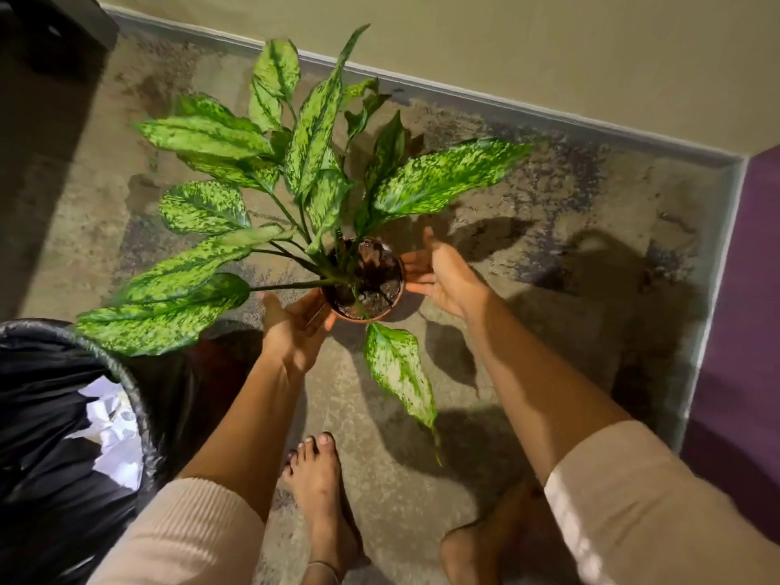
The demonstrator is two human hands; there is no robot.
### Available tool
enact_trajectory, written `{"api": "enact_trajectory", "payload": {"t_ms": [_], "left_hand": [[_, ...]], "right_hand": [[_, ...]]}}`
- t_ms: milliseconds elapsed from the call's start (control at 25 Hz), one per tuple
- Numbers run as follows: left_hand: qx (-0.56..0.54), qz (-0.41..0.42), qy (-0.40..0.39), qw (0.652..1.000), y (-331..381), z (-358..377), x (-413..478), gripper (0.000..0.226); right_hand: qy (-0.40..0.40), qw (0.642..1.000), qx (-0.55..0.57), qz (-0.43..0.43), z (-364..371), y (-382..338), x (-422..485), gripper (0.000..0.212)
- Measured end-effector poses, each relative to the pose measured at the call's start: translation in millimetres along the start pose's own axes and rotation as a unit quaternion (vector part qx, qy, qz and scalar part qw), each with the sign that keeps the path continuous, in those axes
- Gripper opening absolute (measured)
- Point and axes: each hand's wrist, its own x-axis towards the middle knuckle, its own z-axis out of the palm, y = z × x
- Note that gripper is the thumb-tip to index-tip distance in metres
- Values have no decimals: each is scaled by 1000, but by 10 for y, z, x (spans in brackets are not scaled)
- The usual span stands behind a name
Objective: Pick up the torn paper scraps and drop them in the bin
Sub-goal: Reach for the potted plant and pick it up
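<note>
head view. pale ribbed sleeves (pixel 181 538) cover both arms at the bottom edge, forearms bare beyond them. a bare foot (pixel 320 491) stands on the mottled rug (pixel 548 255) between the arms.

left hand (pixel 295 327): palm turned to the terracotta pot (pixel 358 317), fingers fairly straight against its lower left side. right hand (pixel 439 276) is opposite, with fingers straight and spread and tips at the pot's right rim; cannot tell if they touch. neither hand curls round anything. cannot tell whether the pot stands on the rug or is lifted.

the pot holds dark soil and a plant (pixel 312 133) with speckled green leaves fanning wide.

bin (pixel 141 411) at lower left, lined with a black bag, one leaf overhanging its rim. torn paper scraps (pixel 114 432) lie inside the bin, white and crumpled on the liner.
</note>
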Motion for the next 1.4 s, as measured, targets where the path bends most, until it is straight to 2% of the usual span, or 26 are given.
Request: {"api": "enact_trajectory", "payload": {"t_ms": [160, 360, 680, 840, 960, 1120, 1240, 1320, 1400], "left_hand": [[31, -13, -33, 999, -117, 236, -102, 88], [132, -21, -68, 989, -407, 839, -204, 86], [295, -26, -163, 941, -1068, 2132, -203, 92], [321, -28, -182, 929, -1386, 2686, -142, 91], [332, -37, -189, 924, -1550, 2960, -104, 77], [355, -67, -221, 906, -1735, 3049, -126, 85], [383, -50, -247, 889, -1878, 3033, -270, 45], [399, -38, -256, 880, -1878, 3051, -281, 41], [377, -49, -245, 892, -1853, 3057, -270, 42]], "right_hand": [[7, 999, 46, 1, -367, 28, -184, 63], [44, 993, 112, -11, -1056, 18, -444, 66], [135, 967, 208, -56, -2412, -151, -663, 70], [171, 952, 244, -73, -2968, -268, -649, 73], [186, 948, 241, -92, -3257, -335, -597, 71], [181, 954, 220, -88, -3545, -397, -563, 71], [177, 957, 208, -100, -3658, -371, -544, 67], [172, 960, 202, -87, -3683, -368, -573, 75], [168, 960, 210, -79, -3713, -362, -596, 78]]}}
